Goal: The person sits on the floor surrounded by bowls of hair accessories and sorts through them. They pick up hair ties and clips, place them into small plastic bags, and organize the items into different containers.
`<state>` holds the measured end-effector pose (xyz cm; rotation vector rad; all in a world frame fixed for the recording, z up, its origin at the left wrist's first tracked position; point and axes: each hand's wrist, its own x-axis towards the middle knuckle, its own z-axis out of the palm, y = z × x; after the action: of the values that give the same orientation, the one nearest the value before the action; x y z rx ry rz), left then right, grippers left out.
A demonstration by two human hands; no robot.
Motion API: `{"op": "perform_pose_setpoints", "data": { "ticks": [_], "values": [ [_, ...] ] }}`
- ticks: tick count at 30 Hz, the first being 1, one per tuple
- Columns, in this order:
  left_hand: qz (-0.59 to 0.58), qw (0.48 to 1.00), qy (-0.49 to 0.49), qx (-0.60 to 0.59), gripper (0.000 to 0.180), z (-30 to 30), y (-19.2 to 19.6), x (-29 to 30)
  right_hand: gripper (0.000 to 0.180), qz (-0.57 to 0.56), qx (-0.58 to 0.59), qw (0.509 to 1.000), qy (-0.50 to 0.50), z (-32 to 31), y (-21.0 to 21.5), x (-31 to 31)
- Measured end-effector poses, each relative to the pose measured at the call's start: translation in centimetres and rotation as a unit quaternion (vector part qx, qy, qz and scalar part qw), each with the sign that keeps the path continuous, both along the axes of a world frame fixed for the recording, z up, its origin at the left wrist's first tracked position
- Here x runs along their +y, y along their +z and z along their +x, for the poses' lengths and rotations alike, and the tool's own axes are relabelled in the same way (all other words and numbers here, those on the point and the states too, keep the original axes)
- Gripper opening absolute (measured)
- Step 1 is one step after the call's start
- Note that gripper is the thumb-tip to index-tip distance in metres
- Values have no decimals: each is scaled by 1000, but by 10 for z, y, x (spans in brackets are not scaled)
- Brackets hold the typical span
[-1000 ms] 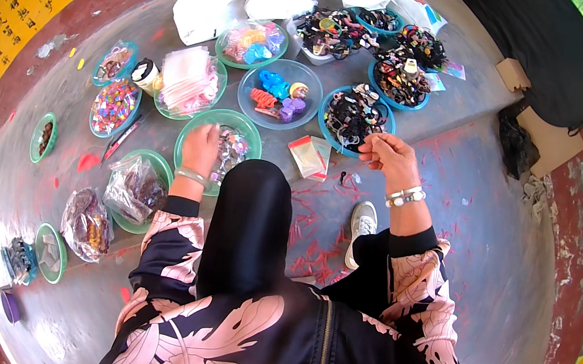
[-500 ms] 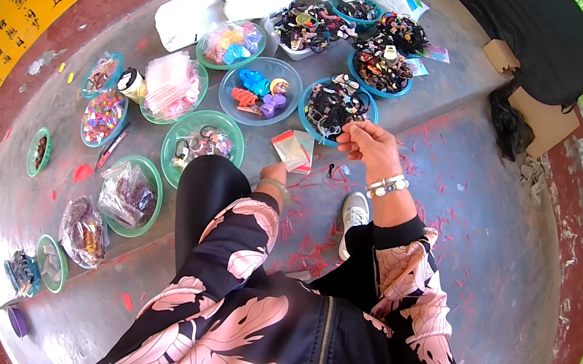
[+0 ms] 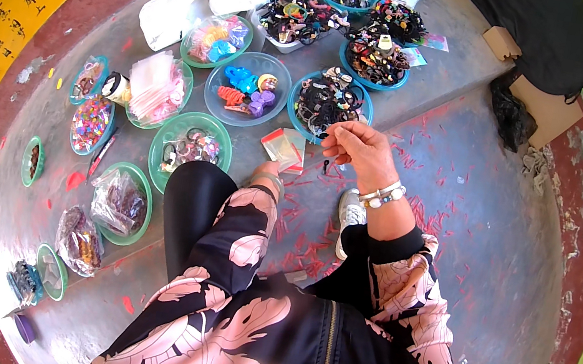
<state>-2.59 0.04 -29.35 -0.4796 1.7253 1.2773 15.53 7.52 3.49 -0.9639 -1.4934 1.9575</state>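
Right hand (image 3: 359, 151): fingers pinching a thin dark hair tie, raised just beside the hair-tie bowl (image 3: 302, 110). Left hand (image 3: 267, 172): mostly hidden behind the knee, grip unclear, nearer to the small clear bags (image 3: 283, 148) on the floor (image 3: 463, 181).

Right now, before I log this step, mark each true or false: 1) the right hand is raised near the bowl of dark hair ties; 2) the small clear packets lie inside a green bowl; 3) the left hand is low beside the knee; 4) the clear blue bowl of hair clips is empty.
1) True: the right hand is up beside the bowl of dark hair ties.
2) False: the small clear packets lie on the bare floor.
3) True: the left hand is low by the knee, mostly hidden.
4) False: the clear blue bowl holds coloured clips.
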Motion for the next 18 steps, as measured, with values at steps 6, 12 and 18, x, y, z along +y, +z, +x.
{"op": "perform_pose_setpoints", "data": {
  "ticks": [6, 12, 18],
  "values": [
    [-29, 999, -33, 15, 24, -22, -15, 14, 17, 8, 0, 1000, 22, -2, -5, 0],
    [8, 996, -25, 80, 22, -8, 61, 10, 16, 2, -4, 1000, 22, -5, 4, -2],
    [184, 981, 56, -22, 15, 32, 117, 0, 15, -8, -8, 1000, 0, -1, -2, 4]
  ]
}}
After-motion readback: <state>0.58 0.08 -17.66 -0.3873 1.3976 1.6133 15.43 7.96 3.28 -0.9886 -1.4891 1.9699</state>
